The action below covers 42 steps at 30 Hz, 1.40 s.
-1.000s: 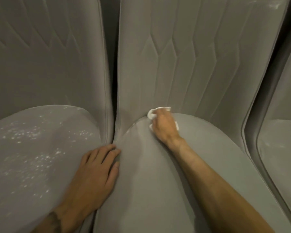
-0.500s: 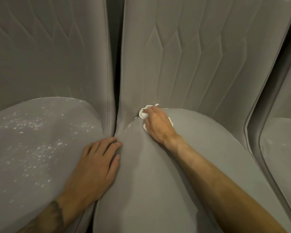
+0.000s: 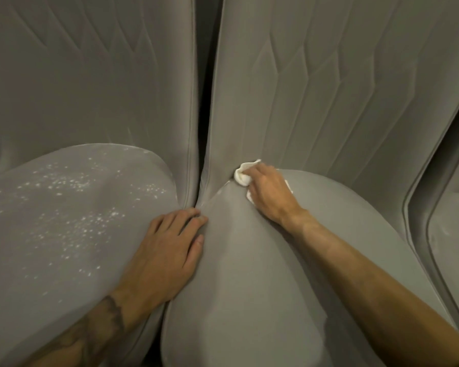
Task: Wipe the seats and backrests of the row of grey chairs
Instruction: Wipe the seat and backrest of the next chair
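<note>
Three grey padded chairs stand side by side. My right hand presses a crumpled white cloth into the crease where the middle chair's seat meets its quilted backrest, near the back left corner. My left hand lies flat, fingers together, on the inner edge of the left chair's seat, which is speckled with white specks. The left chair's backrest rises behind it.
A dark narrow gap separates the left and middle backrests. A third grey chair shows partly at the right edge.
My right hand has slid the cloth leftward along the seat-back crease toward the corner. The view has shifted slightly. My left hand stays put on the left seat.
</note>
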Each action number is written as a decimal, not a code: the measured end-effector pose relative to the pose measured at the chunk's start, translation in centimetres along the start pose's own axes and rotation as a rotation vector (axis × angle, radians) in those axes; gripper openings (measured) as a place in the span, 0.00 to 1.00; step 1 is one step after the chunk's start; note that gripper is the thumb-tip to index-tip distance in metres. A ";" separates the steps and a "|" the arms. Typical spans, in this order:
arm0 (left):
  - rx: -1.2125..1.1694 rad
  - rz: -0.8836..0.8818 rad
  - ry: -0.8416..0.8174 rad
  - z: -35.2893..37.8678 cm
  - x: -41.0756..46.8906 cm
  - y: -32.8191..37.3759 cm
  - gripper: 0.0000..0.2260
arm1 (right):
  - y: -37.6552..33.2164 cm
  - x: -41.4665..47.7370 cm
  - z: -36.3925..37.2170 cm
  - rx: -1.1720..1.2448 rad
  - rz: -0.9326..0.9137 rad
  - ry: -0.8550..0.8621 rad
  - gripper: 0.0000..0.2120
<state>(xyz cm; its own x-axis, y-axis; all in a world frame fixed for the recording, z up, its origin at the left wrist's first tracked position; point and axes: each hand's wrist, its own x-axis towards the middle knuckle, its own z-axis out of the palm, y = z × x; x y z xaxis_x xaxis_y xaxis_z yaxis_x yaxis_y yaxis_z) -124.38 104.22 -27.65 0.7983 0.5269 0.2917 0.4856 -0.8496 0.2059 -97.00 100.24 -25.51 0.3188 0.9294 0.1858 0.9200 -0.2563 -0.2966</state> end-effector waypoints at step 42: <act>-0.026 -0.205 0.054 -1.3 -0.2 0.0 0.17 | -8.1 -9.6 0.5 0.352 -0.268 -0.085 0.15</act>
<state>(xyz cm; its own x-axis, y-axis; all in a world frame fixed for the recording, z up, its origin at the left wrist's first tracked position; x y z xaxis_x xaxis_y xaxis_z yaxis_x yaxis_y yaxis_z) -124.99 104.11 -26.51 0.6630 0.6899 0.2906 0.6259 -0.7238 0.2903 -107.57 93.54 -25.31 0.0460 0.9729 0.2264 0.8292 0.0892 -0.5518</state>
